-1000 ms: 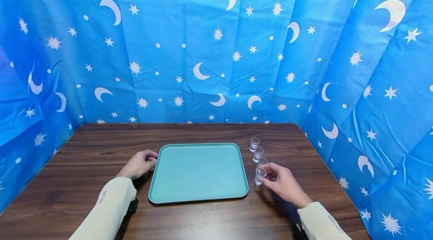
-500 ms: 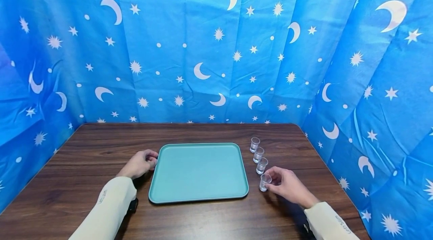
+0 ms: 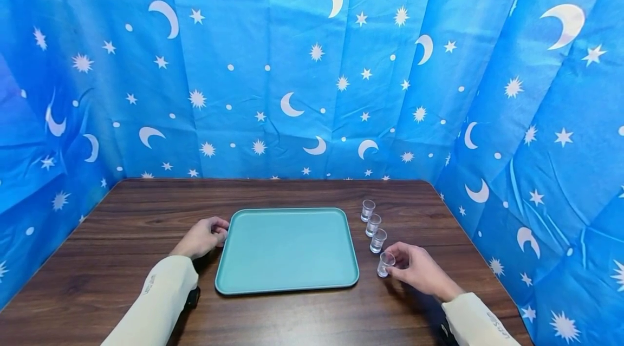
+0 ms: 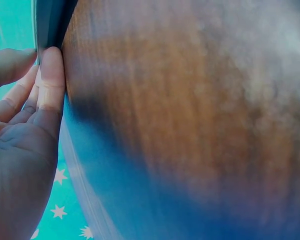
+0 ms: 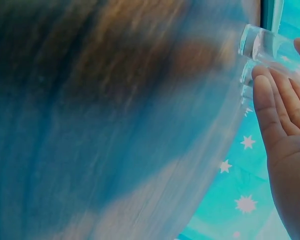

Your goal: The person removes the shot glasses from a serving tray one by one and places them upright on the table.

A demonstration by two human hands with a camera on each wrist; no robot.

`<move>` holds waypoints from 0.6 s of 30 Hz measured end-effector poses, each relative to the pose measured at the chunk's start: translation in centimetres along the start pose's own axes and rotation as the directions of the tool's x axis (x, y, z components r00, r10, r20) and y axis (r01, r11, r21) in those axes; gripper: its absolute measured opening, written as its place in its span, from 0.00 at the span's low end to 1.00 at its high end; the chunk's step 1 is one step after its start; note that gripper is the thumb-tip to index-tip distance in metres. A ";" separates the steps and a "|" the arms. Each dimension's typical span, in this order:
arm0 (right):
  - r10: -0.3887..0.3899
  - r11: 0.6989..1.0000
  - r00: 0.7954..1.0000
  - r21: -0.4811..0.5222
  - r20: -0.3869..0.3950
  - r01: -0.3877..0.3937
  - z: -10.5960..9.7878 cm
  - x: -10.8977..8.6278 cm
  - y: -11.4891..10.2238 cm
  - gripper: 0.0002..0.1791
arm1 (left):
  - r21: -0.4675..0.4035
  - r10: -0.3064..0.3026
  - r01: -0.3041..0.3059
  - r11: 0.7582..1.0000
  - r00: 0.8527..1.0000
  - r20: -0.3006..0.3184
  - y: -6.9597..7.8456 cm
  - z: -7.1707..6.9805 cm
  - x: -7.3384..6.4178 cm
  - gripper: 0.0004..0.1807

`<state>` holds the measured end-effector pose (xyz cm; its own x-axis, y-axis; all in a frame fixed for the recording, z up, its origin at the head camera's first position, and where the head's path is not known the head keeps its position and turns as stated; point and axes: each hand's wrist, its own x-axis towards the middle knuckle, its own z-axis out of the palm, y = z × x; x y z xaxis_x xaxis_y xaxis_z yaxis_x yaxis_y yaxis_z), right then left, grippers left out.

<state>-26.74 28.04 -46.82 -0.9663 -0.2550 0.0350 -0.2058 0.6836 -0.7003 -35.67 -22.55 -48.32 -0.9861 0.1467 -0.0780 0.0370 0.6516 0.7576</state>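
Observation:
My left hand [image 3: 203,235] is at the left edge of a teal tray [image 3: 287,248] lying on the table. In the left wrist view, thumb and fingers [image 4: 52,75] of that hand pinch the tray's rim. To the right of the tray, my right hand [image 3: 414,267] holds a clear shot glass [image 3: 385,265] upright between thumb and fingers, its base at or close to the tabletop. Farther back, a second shot glass [image 3: 377,240], a third shot glass [image 3: 372,224] and another shot glass [image 3: 368,210] stand in a slanting row. Fingers [image 5: 265,100] lie along the held glass in the right wrist view.
A dark wood-grain table [image 3: 302,321] carries everything. Its back and sides meet a blue curtain [image 3: 292,64] printed with white moons and stars. The row of glasses stands close to the tray's right edge.
The right hand has moved the nearest shot glass a little right and toward me, uncovering the one behind it. The left hand and the tray have stayed in place.

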 end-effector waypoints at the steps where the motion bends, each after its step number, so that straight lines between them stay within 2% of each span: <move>1: 0.002 1.000 1.000 -0.001 0.000 -0.002 0.0 0.1 0.0 0.14 | -0.003 -0.001 0.001 1.000 1.000 -0.001 0.0 0.0 -0.1 0.15; 8: 0.002 1.000 1.000 0.000 0.013 -0.002 -0.2 0.4 0.0 0.23 | -0.011 -0.001 0.000 1.000 1.000 -0.017 -0.3 -0.1 -0.4 0.15; 11: -0.007 1.000 1.000 0.006 -0.018 0.007 -0.8 0.5 -0.1 0.25 | -0.016 -0.009 0.008 1.000 1.000 -0.023 -0.3 0.0 -0.4 0.15; 14: -0.034 0.999 0.996 0.007 -0.082 0.035 -1.4 0.9 -0.6 0.23 | -0.010 -0.010 0.010 1.000 0.999 -0.033 -0.3 0.1 -0.3 0.16; 16: -0.075 0.997 0.988 -0.005 -0.133 0.075 -1.7 1.5 -1.3 0.20 | 0.047 0.011 -0.008 0.999 0.998 -0.068 -0.1 -0.1 -0.2 0.17; 18: -0.135 0.991 0.977 -0.026 -0.167 0.132 -1.9 2.4 -2.4 0.18 | 0.139 0.052 -0.036 0.990 0.992 -0.115 0.4 -0.1 0.2 0.18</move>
<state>-28.83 27.08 -43.70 -0.9419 -0.2267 0.2480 -0.3358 0.6613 -0.6708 -35.87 -22.35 -47.93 -0.9949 0.0940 0.0360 0.0942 0.7431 0.6625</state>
